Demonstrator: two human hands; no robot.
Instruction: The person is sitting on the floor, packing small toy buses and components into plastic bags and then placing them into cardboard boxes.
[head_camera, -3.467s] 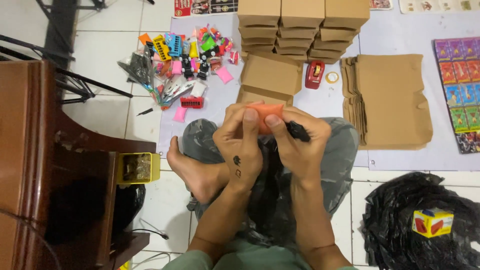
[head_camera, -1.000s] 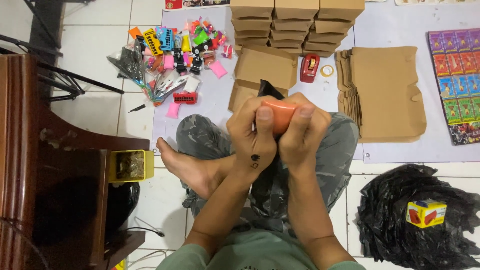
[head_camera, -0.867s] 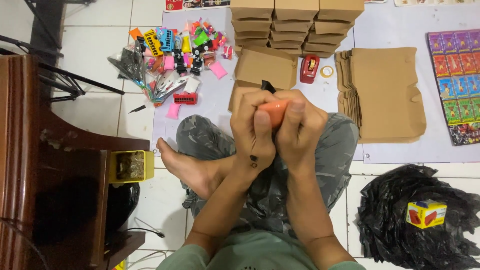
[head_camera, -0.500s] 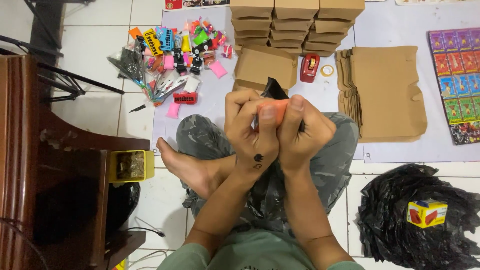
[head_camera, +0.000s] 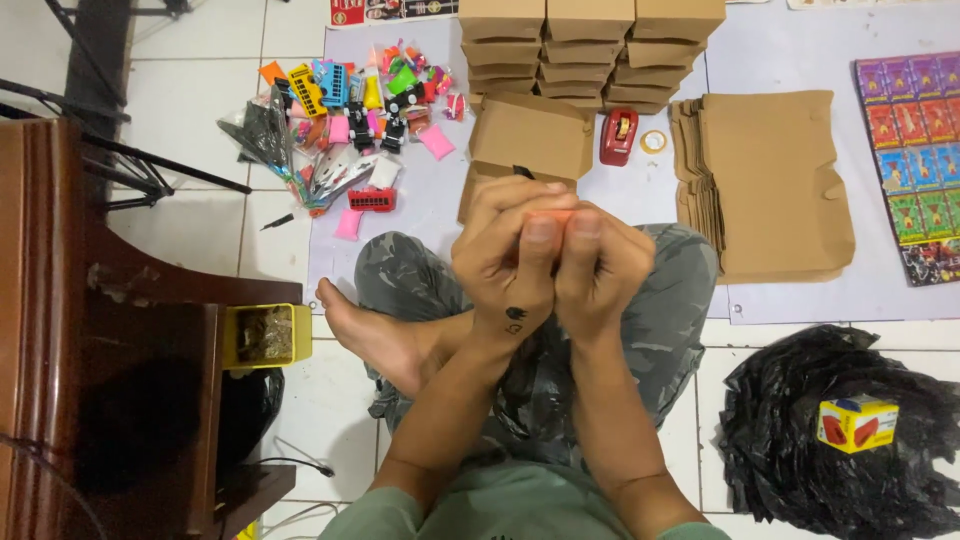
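I log my left hand (head_camera: 505, 255) and right hand (head_camera: 600, 265) pressed together above my lap, both curled tight around a small orange item (head_camera: 553, 216) of which only a sliver shows between the thumbs. Ahead on the white mat (head_camera: 640, 210): an open carton (head_camera: 533, 135), stacked cartons (head_camera: 590, 45), flat cardboard (head_camera: 775, 185), a red tape dispenser (head_camera: 618, 135), toys (head_camera: 350, 115). To my right, a black bag (head_camera: 800, 440) bearing a yellow box (head_camera: 857, 423).

Two hands: left hand (head_camera: 505, 255), right hand (head_camera: 600, 265); one red tape dispenser (head_camera: 618, 136); one tape roll (head_camera: 654, 141); one yellow box (head_camera: 857, 423).
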